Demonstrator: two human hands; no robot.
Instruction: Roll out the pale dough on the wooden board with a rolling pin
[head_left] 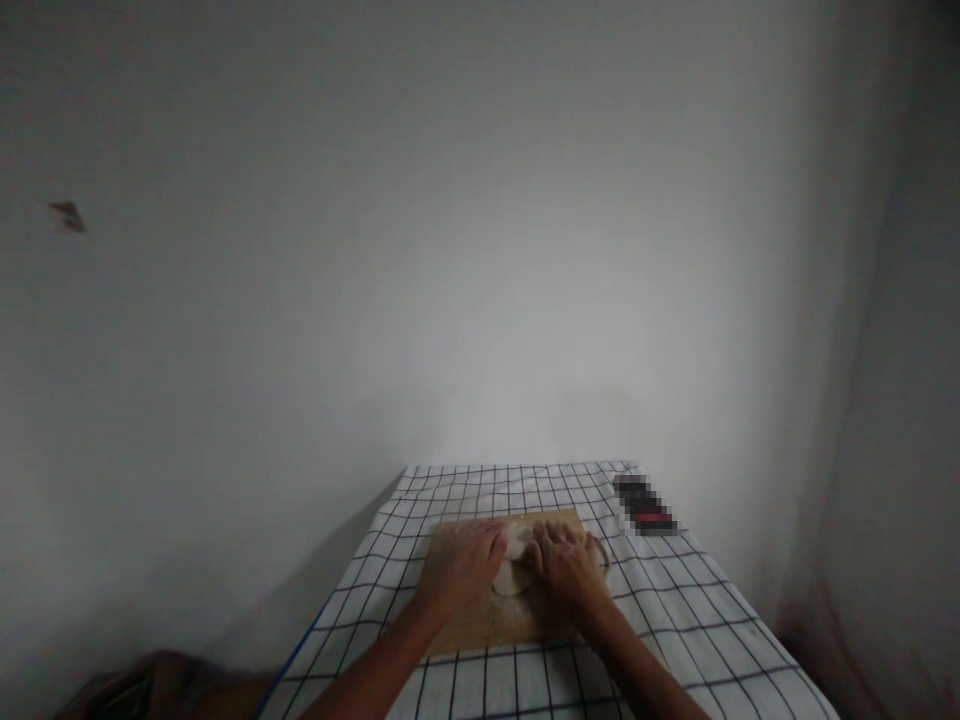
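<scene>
A pale, flattened piece of dough lies on a wooden board, with part of it covered by my hands. My left hand rests at its left side, thumb and fingers pointing toward it. From the right, my right hand lies over the dough's edge with its fingers spread and slightly bent. Between the hands a lighter part of the dough shows behind a faint line; whether it is a fold or a separate layer, I cannot tell. Whatever is under the palms is hidden.
The board lies on a white cloth with dark checks that covers the table. A blurred dark object sits at the back right. A pale wall rises behind the table. Dark brown furniture stands low at the left.
</scene>
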